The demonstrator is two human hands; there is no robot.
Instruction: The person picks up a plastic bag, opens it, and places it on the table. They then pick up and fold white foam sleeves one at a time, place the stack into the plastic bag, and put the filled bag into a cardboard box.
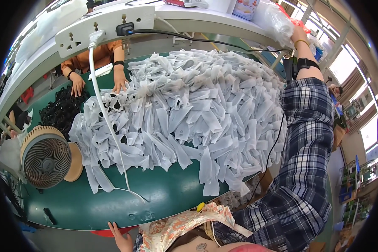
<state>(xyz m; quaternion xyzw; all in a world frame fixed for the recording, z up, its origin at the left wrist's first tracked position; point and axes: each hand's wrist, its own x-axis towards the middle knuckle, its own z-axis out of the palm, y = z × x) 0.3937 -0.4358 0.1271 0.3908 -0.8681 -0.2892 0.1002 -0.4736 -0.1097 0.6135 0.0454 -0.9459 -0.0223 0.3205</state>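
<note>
My left hand [121, 237] is at the table's near edge, with outstretched fingers touching the rim and nothing held. My right arm stretches up to the raised shelf. There my right hand [299, 37] is against a clear plastic bag [277, 26] and some red plastic [301, 25]; its fingers are hidden, so I cannot tell whether they grip it. Between my arms, a large heap of translucent white plastic sleeves [197, 113] spreads over the green table [84, 206]. Some sleeves at the heap's left have dark pieces showing among them.
Across the table, a co-worker's hands [120, 80] touch the heap and a pile of black parts [61, 110]. A desk fan [46, 156] stands at left. A white power strip [107, 30] is on the shelf edge; its white cable [103, 105] hangs across the heap.
</note>
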